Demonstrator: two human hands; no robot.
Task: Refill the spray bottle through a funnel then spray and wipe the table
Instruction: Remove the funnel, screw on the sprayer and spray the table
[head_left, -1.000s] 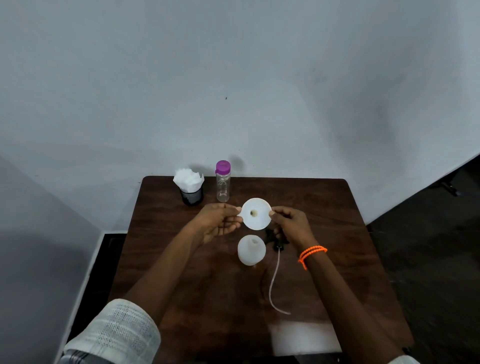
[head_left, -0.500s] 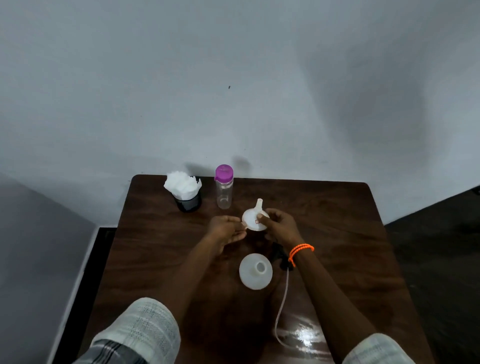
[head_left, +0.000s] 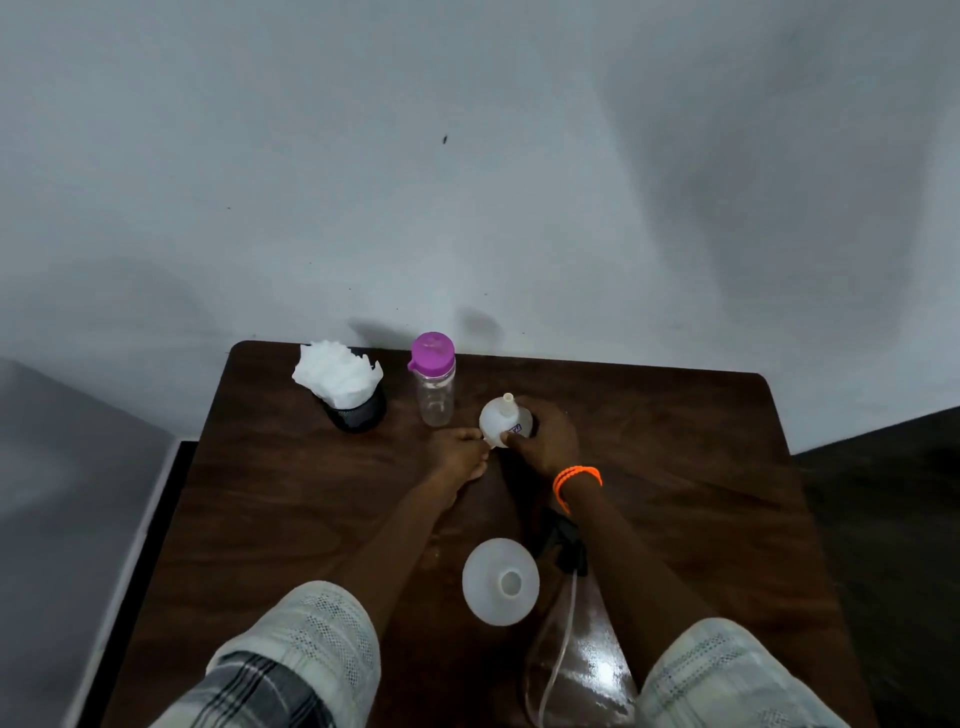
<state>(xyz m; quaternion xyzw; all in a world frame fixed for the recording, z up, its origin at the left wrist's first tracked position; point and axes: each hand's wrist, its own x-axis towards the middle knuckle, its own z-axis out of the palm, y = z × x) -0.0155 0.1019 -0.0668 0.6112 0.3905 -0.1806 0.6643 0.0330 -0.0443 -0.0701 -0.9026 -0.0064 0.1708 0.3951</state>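
A white funnel (head_left: 501, 420) is held above the table with its spout pointing up and away. My right hand (head_left: 545, 439) grips its rim from the right and my left hand (head_left: 460, 452) pinches its lower left edge. The open translucent white spray bottle (head_left: 500, 581) stands upright near me, seen from above, its neck uncovered. Its black spray head (head_left: 566, 543) lies just to the right of it, partly under my right forearm, with a clear dip tube (head_left: 558, 660) trailing toward me. A clear bottle with a purple cap (head_left: 434, 379) stands at the back.
A black cup stuffed with white tissues (head_left: 345, 387) stands at the back left of the dark wooden table (head_left: 701, 467). A pale wall rises right behind the table. Dark floor lies to the right and a dark gap to the left.
The funnel has been turned over from wide mouth facing me to spout up. Both hands stay on it. My view has shifted so the table appears lower and closer.
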